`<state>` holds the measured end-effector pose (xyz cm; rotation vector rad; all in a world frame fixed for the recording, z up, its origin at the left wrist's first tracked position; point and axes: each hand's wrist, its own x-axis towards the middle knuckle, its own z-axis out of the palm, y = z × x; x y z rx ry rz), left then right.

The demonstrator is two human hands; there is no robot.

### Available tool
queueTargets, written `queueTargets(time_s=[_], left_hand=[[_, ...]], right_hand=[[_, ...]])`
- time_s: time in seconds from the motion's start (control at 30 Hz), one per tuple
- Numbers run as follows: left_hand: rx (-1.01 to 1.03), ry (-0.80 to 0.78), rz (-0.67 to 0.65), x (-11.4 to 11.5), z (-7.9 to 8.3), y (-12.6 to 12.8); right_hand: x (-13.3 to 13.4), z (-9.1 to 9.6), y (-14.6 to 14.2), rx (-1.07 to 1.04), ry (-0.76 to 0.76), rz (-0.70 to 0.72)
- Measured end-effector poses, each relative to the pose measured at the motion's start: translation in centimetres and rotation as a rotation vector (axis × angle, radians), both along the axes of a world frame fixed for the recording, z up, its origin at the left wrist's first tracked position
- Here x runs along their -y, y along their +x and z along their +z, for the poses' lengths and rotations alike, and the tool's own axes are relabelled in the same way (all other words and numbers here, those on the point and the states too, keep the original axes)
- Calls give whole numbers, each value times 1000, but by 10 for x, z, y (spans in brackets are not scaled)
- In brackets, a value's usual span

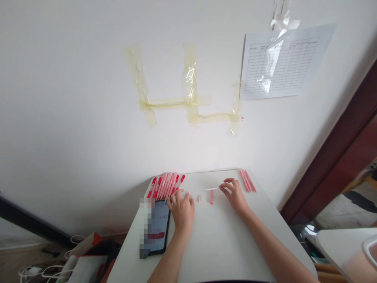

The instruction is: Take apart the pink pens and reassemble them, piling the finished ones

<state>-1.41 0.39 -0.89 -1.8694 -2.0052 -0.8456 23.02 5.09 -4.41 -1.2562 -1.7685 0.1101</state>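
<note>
My right hand (235,194) pinches one end of a thin white pen refill (209,189) between thumb and forefinger. The refill points left, above a pink pen barrel (211,198) that lies on the white table (224,243). Left of that barrel is a small pink pen part (198,198). My left hand (182,208) is palm down with its fingers apart, between the phone and the small part. Just beyond its fingertips lies a row of pink pens (166,186), with several red pieces (183,179) around it.
A phone (159,232) lies at the table's left side, its screen lit and partly pixelated. More pink pens (247,181) lie at the back right. Behind the table rises a white wall (97,118) with yellowed tape and a printed sheet (282,63). Cables (50,271) and bags are at lower left.
</note>
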Motion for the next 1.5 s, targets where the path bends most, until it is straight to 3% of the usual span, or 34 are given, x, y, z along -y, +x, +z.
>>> queueTargets(time_s=[0.17, 0.33, 0.7, 1.17, 1.5], left_hand=[[30, 18, -20, -1, 1, -2], [57, 13, 9, 0, 5, -5], [53, 29, 63, 0, 8, -7], [51, 28, 66, 0, 7, -8], [65, 17, 63, -1, 5, -7]], right_hand=[[0, 3, -3, 24, -4, -1], [-3, 17, -12, 92, -93, 18], [-20, 45, -50, 264, -213, 176], [-57, 46, -95, 434, -346, 366], [-63, 43, -105, 453, -393, 376]])
